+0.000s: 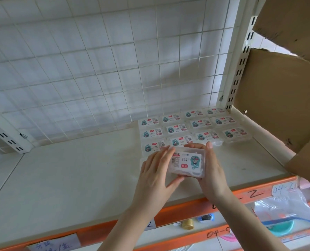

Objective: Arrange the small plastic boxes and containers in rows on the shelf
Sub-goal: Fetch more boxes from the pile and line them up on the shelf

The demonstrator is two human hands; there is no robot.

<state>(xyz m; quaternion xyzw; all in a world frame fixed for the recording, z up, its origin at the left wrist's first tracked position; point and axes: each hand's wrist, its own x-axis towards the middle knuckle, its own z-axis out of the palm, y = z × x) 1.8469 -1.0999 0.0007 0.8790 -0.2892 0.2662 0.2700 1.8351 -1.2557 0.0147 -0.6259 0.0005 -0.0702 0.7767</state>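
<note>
Colours on my shelf
Clear box [186, 164]: white label, teal cartoon, red badge. Shelf [78, 178] cream, orange front edge [186, 209]. White wire grid [114, 69]. Brown cardboard [277, 96].

A white tiled wall [78, 60] fills the view from 9 to 12 o'clock, with a white wire grid [150, 73] in front of it. At 3 o'clock hangs brown cardboard [277, 98]. The light is soft and even.

Two hands hold one clear plastic box [186, 164] above a pale shelf [78, 174], the left hand [157, 171] at its left end, the right hand [213, 171] at its right. Matching boxes [190, 129] sit in rows at the back right, before a white wire grid [105, 69].
</note>
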